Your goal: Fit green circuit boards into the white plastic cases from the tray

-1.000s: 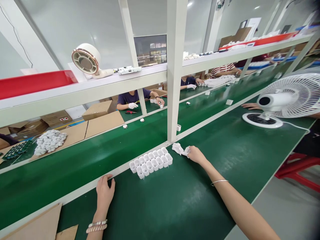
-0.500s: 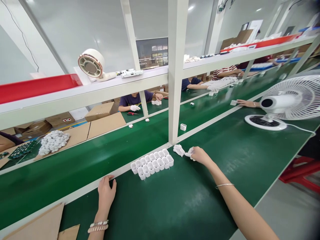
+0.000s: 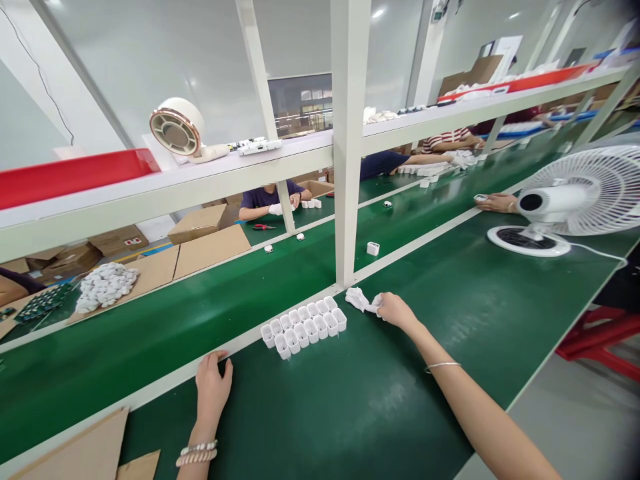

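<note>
My left hand (image 3: pixel 214 381) rests on the green bench beside the pale rail, thumb apart from the fingers, holding nothing. At the foot of the upright post, my right hand (image 3: pixel 394 309) is closed on a crumpled white glove (image 3: pixel 374 307). A bunched white cloth, apparently another glove (image 3: pixel 357 298), lies at its left and touches it. Between my hands stand several small white open-topped plastic cases (image 3: pixel 305 327), set close together in two rows. Their open tops face up.
A white post (image 3: pixel 346 147) rises from the rail and carries a shelf. Behind the rail runs a green conveyor belt (image 3: pixel 200 300) with a white case (image 3: pixel 373 248) on it. A desk fan (image 3: pixel 530 240) stands at right; cardboard (image 3: pixel 75 447) lies front left. Co-workers' hands are across the belt and near the fan.
My right hand has shifted slightly left with the glove; my left hand stays put. The white case and small parts on the belt have moved right. Co-workers' arms have moved.
</note>
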`<state>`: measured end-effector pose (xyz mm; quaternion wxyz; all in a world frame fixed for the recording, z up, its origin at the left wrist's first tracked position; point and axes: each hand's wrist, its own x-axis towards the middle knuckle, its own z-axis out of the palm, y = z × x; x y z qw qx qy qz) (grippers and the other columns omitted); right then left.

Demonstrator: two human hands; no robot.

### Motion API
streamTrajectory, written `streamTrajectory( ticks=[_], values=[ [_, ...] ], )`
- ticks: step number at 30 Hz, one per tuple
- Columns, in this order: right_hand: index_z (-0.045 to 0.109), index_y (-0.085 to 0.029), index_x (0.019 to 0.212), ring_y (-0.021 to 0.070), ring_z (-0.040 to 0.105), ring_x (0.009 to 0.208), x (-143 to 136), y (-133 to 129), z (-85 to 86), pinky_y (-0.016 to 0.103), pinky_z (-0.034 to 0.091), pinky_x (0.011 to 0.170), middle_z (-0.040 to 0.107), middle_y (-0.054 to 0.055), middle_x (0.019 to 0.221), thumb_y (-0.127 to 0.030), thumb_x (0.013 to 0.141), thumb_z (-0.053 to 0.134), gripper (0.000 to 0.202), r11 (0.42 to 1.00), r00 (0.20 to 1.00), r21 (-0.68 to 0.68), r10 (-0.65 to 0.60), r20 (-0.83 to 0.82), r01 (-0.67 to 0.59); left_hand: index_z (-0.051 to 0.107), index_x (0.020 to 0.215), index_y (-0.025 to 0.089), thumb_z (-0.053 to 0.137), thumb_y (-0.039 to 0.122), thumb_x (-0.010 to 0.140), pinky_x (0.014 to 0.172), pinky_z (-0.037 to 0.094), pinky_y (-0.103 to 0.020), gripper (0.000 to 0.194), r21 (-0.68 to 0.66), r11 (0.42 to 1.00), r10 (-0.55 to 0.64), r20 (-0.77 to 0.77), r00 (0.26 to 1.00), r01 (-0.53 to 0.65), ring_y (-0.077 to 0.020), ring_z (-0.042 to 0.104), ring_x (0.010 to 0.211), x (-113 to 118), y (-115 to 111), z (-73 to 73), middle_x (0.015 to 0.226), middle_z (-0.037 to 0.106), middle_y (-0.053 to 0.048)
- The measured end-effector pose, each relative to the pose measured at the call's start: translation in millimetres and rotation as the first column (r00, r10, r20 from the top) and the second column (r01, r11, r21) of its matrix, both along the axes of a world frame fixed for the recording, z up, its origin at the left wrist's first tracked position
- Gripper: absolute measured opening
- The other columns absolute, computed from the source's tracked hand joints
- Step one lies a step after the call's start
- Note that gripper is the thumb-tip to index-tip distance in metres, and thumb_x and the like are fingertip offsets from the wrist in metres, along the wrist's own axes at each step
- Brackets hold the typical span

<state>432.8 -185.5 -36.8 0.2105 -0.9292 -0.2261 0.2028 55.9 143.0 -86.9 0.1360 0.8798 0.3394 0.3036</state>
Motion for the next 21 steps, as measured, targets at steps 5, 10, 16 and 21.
streamTrajectory(
  ticks=[5,10,16,21],
  values=[
    [0.061,-0.015,0.108,0.0163,0.063,0.087,-2.2,-1.5,4.8,0.035,0.054,0.076,0.064,0.006,0.105,-0.035,0.093,0.055,0.025,0.998,0.999,0.066,0.027,-0.036,-0.025,0.056,0.097,0.016,0.039,0.044,0.083,0.092,0.043,-0.05,0.035,-0.012,1.0,0.009,0.003,1.0,-0.009,-0.0324,0.056,0.101,0.7,-2.6,1.4,0.101,0.061,-0.013],
    [0.062,-0.015,0.104,0.0142,0.063,0.08,-2.5,-1.3,5.5,0.031,0.055,0.071,0.065,0.004,0.098,-0.035,0.093,0.055,0.024,0.99,0.997,0.136,0.039,-0.066,-0.029,0.056,0.098,0.016,0.039,0.044,0.084,0.093,0.043,-0.05,0.036,-0.018,1.0,0.006,-0.001,1.0,-0.006,-0.0321,0.056,0.101,0.3,-4.9,2.2,0.102,0.06,-0.013],
    [0.061,-0.015,0.106,0.0148,0.063,0.082,1.7,0.7,-3.3,0.032,0.055,0.072,0.065,0.005,0.101,-0.035,0.093,0.055,0.025,0.988,0.991,0.154,0.035,-0.125,-0.015,0.057,0.098,0.016,0.038,0.044,0.084,0.093,0.043,-0.05,0.036,-0.015,1.0,0.006,-0.005,1.0,-0.006,-0.0317,0.056,0.101,0.0,-3.8,2.4,0.101,0.061,-0.013],
    [0.061,-0.015,0.108,0.0156,0.063,0.085,3.9,0.6,-6.3,0.034,0.055,0.074,0.064,0.005,0.104,-0.035,0.093,0.055,0.025,0.989,0.988,0.149,0.024,-0.151,-0.001,0.057,0.098,0.016,0.039,0.043,0.084,0.092,0.043,-0.05,0.035,-0.006,1.0,0.002,0.001,1.0,-0.002,-0.0315,0.056,0.101,-0.2,-2.5,2.3,0.101,0.061,-0.013]
  ],
)
